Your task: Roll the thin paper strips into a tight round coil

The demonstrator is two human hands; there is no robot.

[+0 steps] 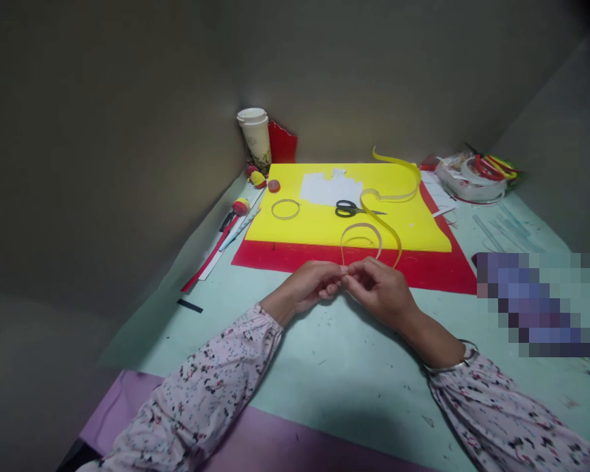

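My left hand (319, 283) and my right hand (381, 292) meet over the front edge of the red sheet, fingertips pinched together. Between them they grip a narrow paper strip (362, 225), pale on one face, which arches up into a loop beyond my fingers. A long yellow strip (392, 234) curls away behind my right hand across the yellow sheet (319, 231); whether it joins the loop is hidden. Black-handled scissors (347, 209) lie closed past the loop. To their left is a thin closed ring (286, 218). The pinched ends are covered by my fingers.
A red sheet (255, 255) lies under the yellow one. A lidded cup (255, 139) stands at the back left, near a small red roll (274, 186). At the back right sits a plastic container (472, 183) with coloured strips. A blurred-out object (535, 305) lies at right.
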